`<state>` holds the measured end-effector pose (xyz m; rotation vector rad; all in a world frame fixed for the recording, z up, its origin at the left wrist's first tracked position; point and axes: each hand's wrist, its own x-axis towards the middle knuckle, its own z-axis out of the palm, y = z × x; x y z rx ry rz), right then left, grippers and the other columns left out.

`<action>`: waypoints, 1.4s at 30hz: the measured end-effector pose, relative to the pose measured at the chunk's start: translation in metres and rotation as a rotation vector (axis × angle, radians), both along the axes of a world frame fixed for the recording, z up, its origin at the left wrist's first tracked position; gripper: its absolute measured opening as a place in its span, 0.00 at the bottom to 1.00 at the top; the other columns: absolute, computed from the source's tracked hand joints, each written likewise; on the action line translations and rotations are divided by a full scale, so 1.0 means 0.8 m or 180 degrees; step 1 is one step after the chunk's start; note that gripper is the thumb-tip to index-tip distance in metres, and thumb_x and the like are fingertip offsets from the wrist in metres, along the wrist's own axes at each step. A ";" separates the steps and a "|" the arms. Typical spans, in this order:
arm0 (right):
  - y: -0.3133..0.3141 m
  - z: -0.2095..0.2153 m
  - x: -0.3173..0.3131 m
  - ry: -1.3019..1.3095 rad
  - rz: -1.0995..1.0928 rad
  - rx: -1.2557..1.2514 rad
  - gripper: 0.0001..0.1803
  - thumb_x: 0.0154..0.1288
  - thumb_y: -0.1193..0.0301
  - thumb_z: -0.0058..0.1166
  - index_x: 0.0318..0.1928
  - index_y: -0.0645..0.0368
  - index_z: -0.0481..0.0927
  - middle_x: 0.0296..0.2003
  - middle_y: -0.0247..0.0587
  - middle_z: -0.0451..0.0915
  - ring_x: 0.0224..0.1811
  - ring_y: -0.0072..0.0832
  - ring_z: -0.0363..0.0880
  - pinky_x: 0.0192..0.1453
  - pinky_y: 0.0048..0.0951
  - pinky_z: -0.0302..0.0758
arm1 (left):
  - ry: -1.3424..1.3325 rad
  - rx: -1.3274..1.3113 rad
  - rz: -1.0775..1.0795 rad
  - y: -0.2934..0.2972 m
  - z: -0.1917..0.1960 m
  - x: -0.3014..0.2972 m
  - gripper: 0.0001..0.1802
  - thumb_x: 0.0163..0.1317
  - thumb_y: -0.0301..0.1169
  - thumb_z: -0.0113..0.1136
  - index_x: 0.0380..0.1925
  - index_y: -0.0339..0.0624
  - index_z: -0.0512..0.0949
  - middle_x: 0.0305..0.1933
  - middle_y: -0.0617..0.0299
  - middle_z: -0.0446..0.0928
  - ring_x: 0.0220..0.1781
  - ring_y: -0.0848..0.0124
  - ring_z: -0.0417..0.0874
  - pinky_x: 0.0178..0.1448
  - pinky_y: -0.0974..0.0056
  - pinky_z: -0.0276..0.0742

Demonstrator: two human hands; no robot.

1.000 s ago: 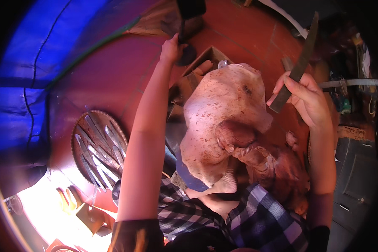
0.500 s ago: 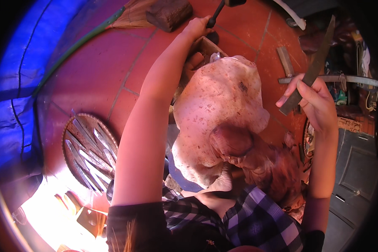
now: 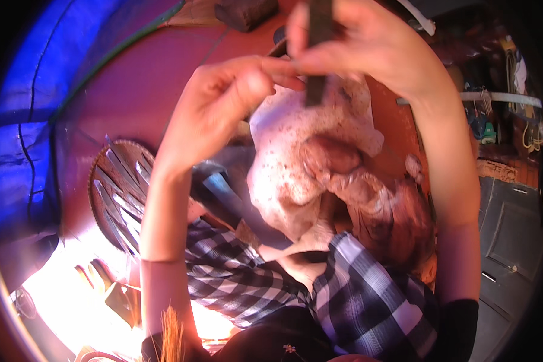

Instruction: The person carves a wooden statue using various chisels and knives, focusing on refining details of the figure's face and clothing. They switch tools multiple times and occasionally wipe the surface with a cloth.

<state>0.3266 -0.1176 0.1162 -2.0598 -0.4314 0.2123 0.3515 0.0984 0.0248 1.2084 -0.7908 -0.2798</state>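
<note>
My right hand (image 3: 368,51) is raised at the top middle, its thumb and fingers closed around a flat, dark metal bar like a file (image 3: 317,90). Its fingers are blurred. My left hand (image 3: 223,99) is lifted beside it, fingers pressed together with tips meeting the right thumb close to the bar; whether they pinch something is unclear. Below both hands stands a carved wooden piece (image 3: 283,142), pale and speckled on its broad upper part. Lower right, it turns reddish brown, with a rounded carved form (image 3: 332,155). It sits between my legs in checked cloth.
A round woven tray (image 3: 92,193) with several long metal chisels (image 3: 123,205) lies on the red tiled floor at left. A wood block (image 3: 246,13) and a broom (image 3: 193,12) are at the top. Dark cabinets (image 3: 513,235) stand at right, a blue sheet (image 3: 18,120) far left.
My left hand has let go of the black-handled tool at the top and come back to my right hand. My right hand has swung inward from the right with the metal bar, now upright.
</note>
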 end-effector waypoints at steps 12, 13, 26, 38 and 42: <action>0.077 -0.025 0.010 0.1451 -0.0179 0.2539 0.25 0.82 0.50 0.39 0.38 0.59 0.73 0.20 0.31 0.71 0.15 0.17 0.65 0.17 0.19 0.64 | 0.0154 0.1748 0.0356 0.001 0.037 -0.063 0.15 0.68 0.35 0.69 0.35 0.30 0.84 0.34 0.64 0.85 0.39 0.81 0.83 0.42 0.73 0.76; 0.068 -0.026 0.003 0.1608 -0.0236 0.2680 0.25 0.82 0.50 0.40 0.38 0.59 0.73 0.20 0.31 0.71 0.13 0.17 0.64 0.15 0.19 0.62 | 0.0082 0.1649 0.0274 -0.004 0.035 -0.063 0.15 0.68 0.36 0.69 0.34 0.30 0.84 0.35 0.64 0.86 0.40 0.81 0.83 0.43 0.73 0.75; 0.050 -0.057 -0.026 0.1550 -0.0945 0.3040 0.21 0.84 0.55 0.38 0.37 0.59 0.71 0.18 0.31 0.67 0.12 0.18 0.59 0.15 0.20 0.57 | 0.0526 0.1984 -0.0576 -0.021 0.027 -0.056 0.13 0.66 0.31 0.70 0.41 0.29 0.85 0.34 0.66 0.86 0.38 0.83 0.79 0.44 0.71 0.77; 0.055 -0.075 -0.014 0.1419 -0.1121 0.2662 0.21 0.85 0.56 0.37 0.38 0.58 0.71 0.17 0.30 0.66 0.12 0.17 0.59 0.14 0.20 0.56 | 0.0323 0.2293 -0.0534 -0.018 0.029 -0.047 0.14 0.68 0.35 0.69 0.38 0.31 0.85 0.29 0.71 0.82 0.33 0.85 0.73 0.38 0.72 0.71; 0.052 -0.057 -0.034 0.1586 -0.1119 0.2866 0.21 0.85 0.57 0.37 0.37 0.58 0.71 0.16 0.30 0.66 0.12 0.17 0.59 0.14 0.20 0.56 | 0.0192 0.2008 -0.0227 -0.019 0.018 -0.061 0.15 0.69 0.37 0.68 0.40 0.32 0.86 0.30 0.70 0.82 0.33 0.84 0.73 0.38 0.72 0.72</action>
